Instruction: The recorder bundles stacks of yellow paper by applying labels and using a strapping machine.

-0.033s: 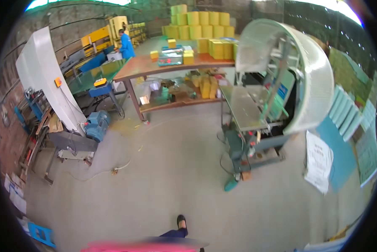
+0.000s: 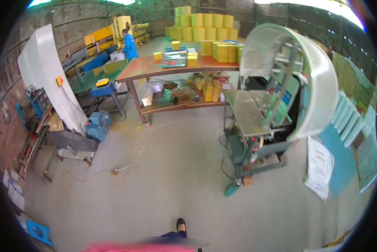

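Neither of my hands shows in the head view. At the lower edge is a blurred pink shape (image 2: 142, 247), too smeared to tell what it is. Just beyond it, one of my feet in a dark shoe (image 2: 181, 225) stands on the grey floor. Across the floor is a brown-topped workbench (image 2: 134, 72). On it are a teal digital scale (image 2: 174, 62) and several yellow blocks (image 2: 227, 53). To the right, a machine with a flat metal table (image 2: 247, 110) stands beneath a large curved perforated guard (image 2: 323, 80).
At left are a tall pale machine column (image 2: 50, 75) and a blue motor (image 2: 98, 126). A cable (image 2: 100, 177) lies on the floor. A printed white sack (image 2: 319, 168) lies at right, a blue stool (image 2: 39, 232) at lower left. Far back, a person in blue (image 2: 130, 45) stands near stacked yellow blocks (image 2: 203, 33).
The view has shifted slightly: the bench, the machine and the stacked blocks sit a little lower and further right. My foot is still in view at the lower edge.
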A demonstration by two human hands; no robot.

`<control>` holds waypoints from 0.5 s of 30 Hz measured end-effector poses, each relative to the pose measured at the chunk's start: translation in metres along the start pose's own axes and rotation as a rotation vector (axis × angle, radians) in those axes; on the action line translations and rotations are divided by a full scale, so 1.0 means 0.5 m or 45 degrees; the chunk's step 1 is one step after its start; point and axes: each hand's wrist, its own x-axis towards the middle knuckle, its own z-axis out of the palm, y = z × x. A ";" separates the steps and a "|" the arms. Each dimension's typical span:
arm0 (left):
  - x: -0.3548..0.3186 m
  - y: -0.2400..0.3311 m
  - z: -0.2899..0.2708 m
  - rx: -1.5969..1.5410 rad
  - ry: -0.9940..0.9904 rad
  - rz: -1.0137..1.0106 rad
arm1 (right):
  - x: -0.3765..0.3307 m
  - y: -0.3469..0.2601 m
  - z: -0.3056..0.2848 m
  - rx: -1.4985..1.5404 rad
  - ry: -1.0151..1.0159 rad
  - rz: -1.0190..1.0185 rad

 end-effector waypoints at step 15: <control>0.174 0.283 -0.619 -1.410 0.425 -0.031 | 0.540 -0.440 -0.363 0.421 -0.038 -0.138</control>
